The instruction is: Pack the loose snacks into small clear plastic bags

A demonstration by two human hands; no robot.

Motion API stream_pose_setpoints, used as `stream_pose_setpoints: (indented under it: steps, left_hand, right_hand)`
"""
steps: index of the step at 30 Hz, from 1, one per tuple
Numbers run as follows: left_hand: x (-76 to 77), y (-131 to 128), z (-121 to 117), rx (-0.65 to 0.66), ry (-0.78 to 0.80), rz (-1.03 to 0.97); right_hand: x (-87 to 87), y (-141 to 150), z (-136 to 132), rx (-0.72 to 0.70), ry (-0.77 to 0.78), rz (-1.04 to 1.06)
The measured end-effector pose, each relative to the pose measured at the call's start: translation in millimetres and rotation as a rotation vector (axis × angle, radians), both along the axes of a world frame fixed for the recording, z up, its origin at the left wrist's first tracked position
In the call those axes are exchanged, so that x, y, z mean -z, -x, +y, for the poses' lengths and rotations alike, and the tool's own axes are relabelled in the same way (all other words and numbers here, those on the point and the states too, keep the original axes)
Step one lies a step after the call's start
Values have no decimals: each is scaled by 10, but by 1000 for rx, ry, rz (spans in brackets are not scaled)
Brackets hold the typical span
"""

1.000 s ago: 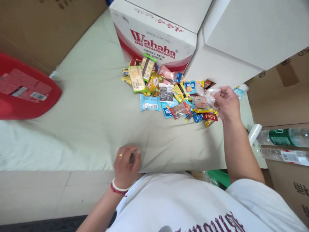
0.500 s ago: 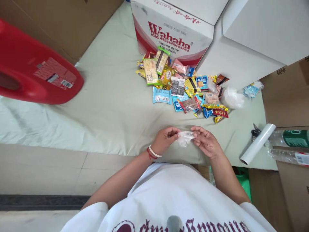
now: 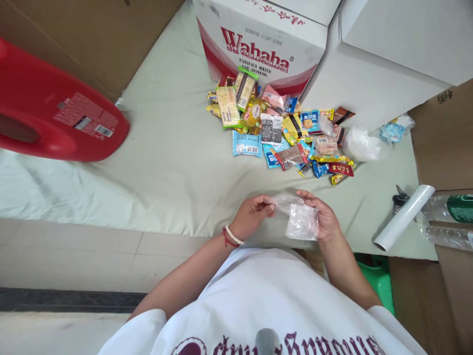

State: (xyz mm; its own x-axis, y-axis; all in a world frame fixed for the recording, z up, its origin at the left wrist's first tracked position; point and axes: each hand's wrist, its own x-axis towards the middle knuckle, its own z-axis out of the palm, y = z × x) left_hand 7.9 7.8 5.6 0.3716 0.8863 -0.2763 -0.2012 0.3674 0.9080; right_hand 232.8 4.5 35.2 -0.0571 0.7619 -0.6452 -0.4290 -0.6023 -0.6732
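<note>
Pinching a clear bag (image 3: 302,223), left grip (image 3: 250,217) and right grip (image 3: 325,218) flank it.

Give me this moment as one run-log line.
left hand: pinching clear plastic bag | right hand: holding same bag | snack pile: in front of Wahaha box

A white T-shirt (image 3: 281,291) is worn, with short, plain sleeves (image 3: 144,323) and soft creases at the waist. Across the chest, dark purple blackletter-style lettering (image 3: 332,345) is printed, seen upside down, beside a rounded purple emblem (image 3: 190,347). The left wrist (image 3: 237,231) is circled by a white beaded bracelet (image 3: 232,235) and a red cord bracelet (image 3: 226,238).
</note>
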Motion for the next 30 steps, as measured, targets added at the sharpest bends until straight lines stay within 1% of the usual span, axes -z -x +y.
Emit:
stream_pose_setpoints:
  steps: [2,3,4,6,8,9,10,13,15,17,20,22,24,25,28,29,30]
  left_hand:
    - [23,-30,8,-45,65,-32]
    - [31,-36,12,-78,86,-57]
    - [34,-38,16,-107,98,-83]
    - [15,-33,17,-145,101,-121]
    - [-30,-30,12,-166,95,-143]
    - [-57,-34,9,-168,99,-161]
    - [-84,-41,5,-157,113,-191]
    - [-146,-78,-3,-100,190,-298]
    - [-166,-99,-3,-88,210,-333]
    - [-170,-106,5,-95,205,-336]
    - [-150,-99,32,-98,193,-327]
    - [-123,-95,57,-108,177,-307]
    - [-97,-95,75,-121,146,-260]
    - [-91,-97,78,-158,115,-206]
    - [-120,-111,49,-395,-50,108]
    - [-148,-123,27,-443,-106,198]
    - [-182,-144,3,-438,-146,247]
  right_hand:
    - [-4,-52,-15,-77,14,-58]
    - [-1,-92,-20,-116,5,-130]
    - [2,-140,-25,-127,-26,-231]
    - [-1,-243,-34,-60,-145,-437]
    - [-30,-325,-46,19,-283,-526]
    - [-53,-344,-53,11,-338,-531]
    - [-78,-343,-61,-38,-383,-528]
    - [-126,-227,-75,-286,-487,-502]
    - [-113,-95,-73,-385,-495,-421]
    - [-74,26,-60,-357,-455,-338]
    - [-24,129,-29,-240,-373,-269]
    - [-12,149,-8,-198,-342,-245]
    - [-11,148,3,-182,-345,-250]
    - [-12,146,3,-174,-363,-266]
    - [-32,154,-24,-154,-456,-396]
    - [-50,166,-38,-155,-496,-464]
    - [-73,183,-54,-160,-540,-536]
